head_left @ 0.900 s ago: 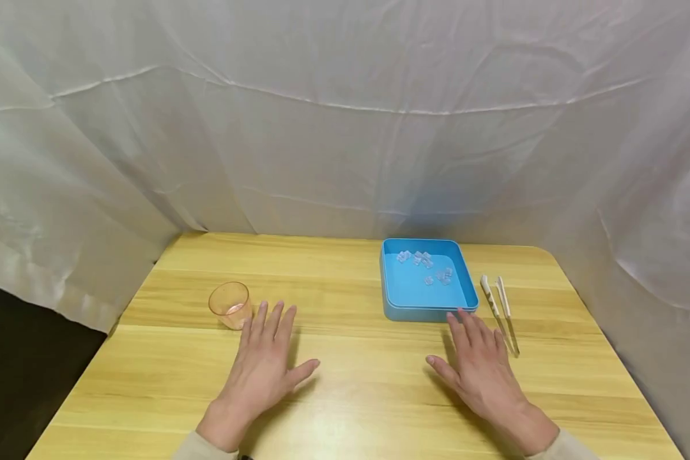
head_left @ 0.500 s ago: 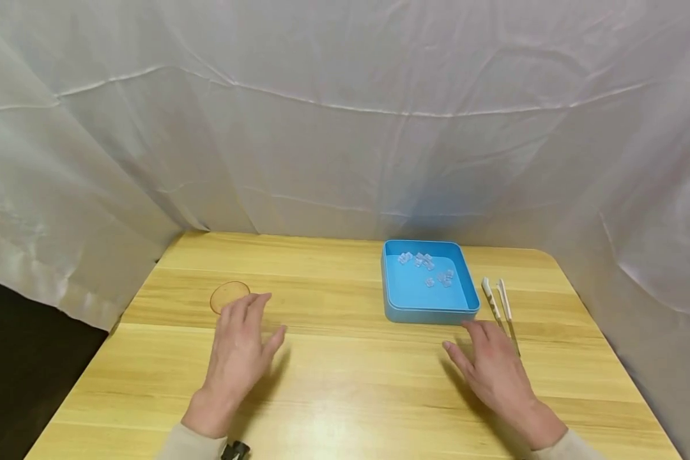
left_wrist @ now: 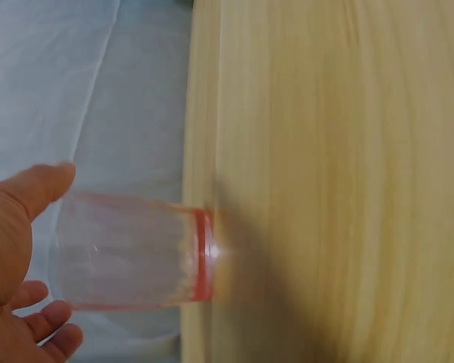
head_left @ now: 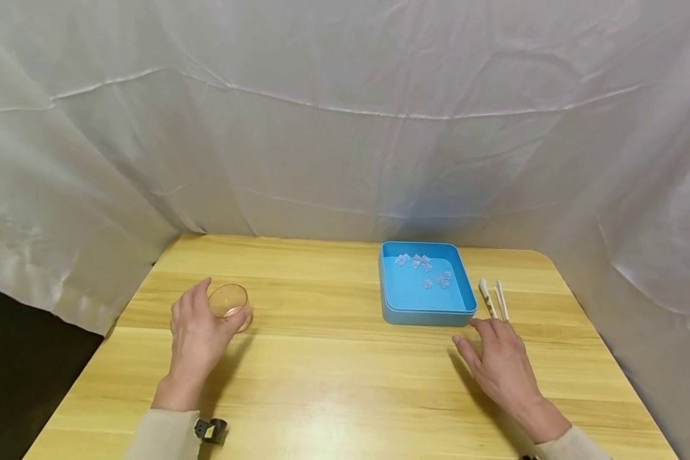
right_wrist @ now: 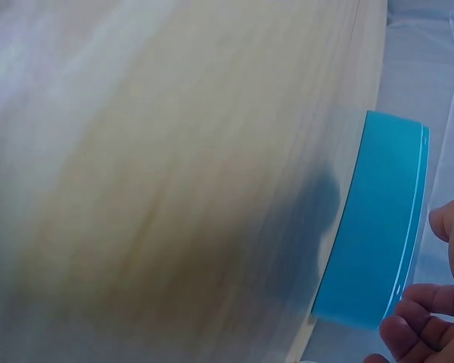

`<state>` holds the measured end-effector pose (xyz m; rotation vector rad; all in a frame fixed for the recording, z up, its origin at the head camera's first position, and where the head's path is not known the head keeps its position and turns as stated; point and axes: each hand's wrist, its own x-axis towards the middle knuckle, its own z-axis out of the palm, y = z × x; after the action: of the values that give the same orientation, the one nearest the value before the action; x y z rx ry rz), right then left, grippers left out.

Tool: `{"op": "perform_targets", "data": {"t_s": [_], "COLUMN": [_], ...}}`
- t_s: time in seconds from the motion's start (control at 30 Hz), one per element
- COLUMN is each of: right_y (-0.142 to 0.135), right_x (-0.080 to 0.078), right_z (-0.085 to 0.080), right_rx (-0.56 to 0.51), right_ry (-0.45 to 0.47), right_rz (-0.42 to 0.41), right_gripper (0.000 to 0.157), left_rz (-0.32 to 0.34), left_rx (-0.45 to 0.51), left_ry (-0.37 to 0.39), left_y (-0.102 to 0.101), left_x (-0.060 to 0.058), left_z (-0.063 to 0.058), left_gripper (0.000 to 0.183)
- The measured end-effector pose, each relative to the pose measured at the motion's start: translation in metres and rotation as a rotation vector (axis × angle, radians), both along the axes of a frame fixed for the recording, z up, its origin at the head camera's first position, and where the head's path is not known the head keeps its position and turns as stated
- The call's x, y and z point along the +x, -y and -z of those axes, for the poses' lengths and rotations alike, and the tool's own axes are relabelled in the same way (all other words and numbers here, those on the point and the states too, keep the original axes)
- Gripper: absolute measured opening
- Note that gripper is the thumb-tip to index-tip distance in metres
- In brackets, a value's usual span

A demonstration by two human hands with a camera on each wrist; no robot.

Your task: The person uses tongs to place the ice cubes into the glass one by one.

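Well to the left of the blue tray, we see the left hand around an upright, orange-tinted cup, thumb and fingers parted on either side without clenching; whether the fingertips touch it, we cannot tell. At the tray's near right corner we find the right hand, fingers loosely bent and grasping nothing, partly hiding tongs just right of the tray, which holds clear pieces.
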<state>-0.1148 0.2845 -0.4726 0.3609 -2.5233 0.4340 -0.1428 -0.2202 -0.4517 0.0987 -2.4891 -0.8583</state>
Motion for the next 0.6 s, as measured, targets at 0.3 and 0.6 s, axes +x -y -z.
{"op": "perform_targets", "data": {"t_s": [0.3,0.6], "right_y": [0.001,0.001], "right_x": [0.001,0.001], "right_z": [0.0,0.0], "right_rx": [0.004,0.008], "right_ry": [0.026,0.06], "right_rz": [0.027,0.049], "right_gripper": [0.043,0.043], "left_rz": [0.046,0.085], "left_rx": [0.114,0.167], "left_ry": [0.351,0.388], "left_y": [0.018,0.021], "left_x": [-0.008,-0.013], "left_z": [0.001,0.008], "left_gripper": [0.113,0.102]}}
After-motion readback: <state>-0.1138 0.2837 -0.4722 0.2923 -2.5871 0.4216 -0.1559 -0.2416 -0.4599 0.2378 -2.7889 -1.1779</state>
